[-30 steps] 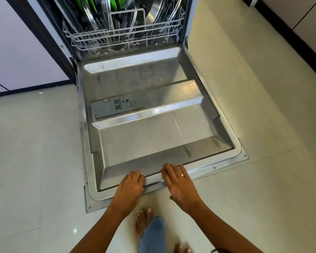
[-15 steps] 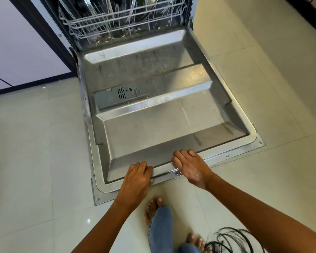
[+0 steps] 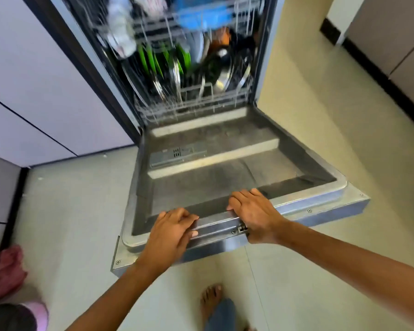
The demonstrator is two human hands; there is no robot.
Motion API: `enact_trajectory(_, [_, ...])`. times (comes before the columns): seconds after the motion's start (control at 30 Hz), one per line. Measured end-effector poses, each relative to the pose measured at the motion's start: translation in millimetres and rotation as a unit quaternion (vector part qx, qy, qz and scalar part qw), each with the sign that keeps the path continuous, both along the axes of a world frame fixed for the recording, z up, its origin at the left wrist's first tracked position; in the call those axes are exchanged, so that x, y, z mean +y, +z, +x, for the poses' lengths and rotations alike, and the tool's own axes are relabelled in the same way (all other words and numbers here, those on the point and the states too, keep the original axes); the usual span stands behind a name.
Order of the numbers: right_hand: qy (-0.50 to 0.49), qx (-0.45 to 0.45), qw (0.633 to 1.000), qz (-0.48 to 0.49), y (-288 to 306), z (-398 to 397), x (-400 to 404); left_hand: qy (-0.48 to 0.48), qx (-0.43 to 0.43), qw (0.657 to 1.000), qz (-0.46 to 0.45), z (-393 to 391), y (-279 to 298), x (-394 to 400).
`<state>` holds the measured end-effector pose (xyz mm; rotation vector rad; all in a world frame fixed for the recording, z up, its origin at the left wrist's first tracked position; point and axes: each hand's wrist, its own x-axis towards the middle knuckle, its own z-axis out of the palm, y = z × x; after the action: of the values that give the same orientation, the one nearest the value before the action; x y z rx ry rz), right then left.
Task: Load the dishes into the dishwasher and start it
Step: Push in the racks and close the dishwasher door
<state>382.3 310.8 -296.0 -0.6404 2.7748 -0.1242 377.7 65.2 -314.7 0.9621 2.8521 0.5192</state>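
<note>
The steel dishwasher door (image 3: 225, 177) hangs partly raised off the floor, its inner face towards me. My left hand (image 3: 170, 232) grips its front edge, fingers curled over the rim. A little to the right, my right hand (image 3: 256, 216) grips the same edge, fingers over the inner lip and thumb underneath. Inside, the lower rack (image 3: 191, 103) holds green plates (image 3: 153, 58) and steel dishes (image 3: 222, 77). The upper rack carries a blue item (image 3: 201, 10) and pale things, all blurred.
Pale cabinet fronts (image 3: 34, 80) stand to the left of the dishwasher, and more cabinets (image 3: 404, 44) run along the far right. My bare foot (image 3: 210, 299) is on the tiled floor below the door. Another person's foot (image 3: 7, 268) shows at the bottom left.
The door lay flat on the floor with both hands at its front edge. Now both hands have curled round that edge and the door has swung upwards.
</note>
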Motion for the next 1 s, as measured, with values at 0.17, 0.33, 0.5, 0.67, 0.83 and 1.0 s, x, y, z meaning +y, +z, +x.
enact_trajectory(0.17, [0.018, -0.056, 0.998, 0.021, 141.7, -95.9, 5.3, 0.051, 0.15, 0.987, 0.006, -66.1, 126.6, 1.0])
enact_trajectory(0.33, [-0.023, -0.049, 0.998, -0.032, 246.3, -191.4, 13.3, 0.02, 0.258, 0.964, -0.056, -84.5, 191.2, 17.2])
enact_trajectory(0.5, [-0.05, 0.124, 0.991, 0.003, 278.2, -222.5, 13.2, 0.098, 0.254, 0.956, -0.11, -142.1, 226.0, 28.8])
enact_trajectory(0.67, [-0.045, 0.318, 0.945, -0.064, 261.4, -213.4, 4.4, 0.129, 0.243, 0.953, -0.127, -189.0, 246.9, 33.8])
enact_trajectory(0.83, [-0.081, 0.328, 0.941, -0.004, 255.5, -240.9, -7.6, 0.12, 0.215, 0.961, -0.125, -230.8, 271.3, 32.4])
enact_trajectory(1.0, [-0.11, 0.357, 0.924, -0.081, 271.7, -283.7, -14.0, 0.104, 0.26, 0.956, -0.09, -276.0, 279.1, 20.2])
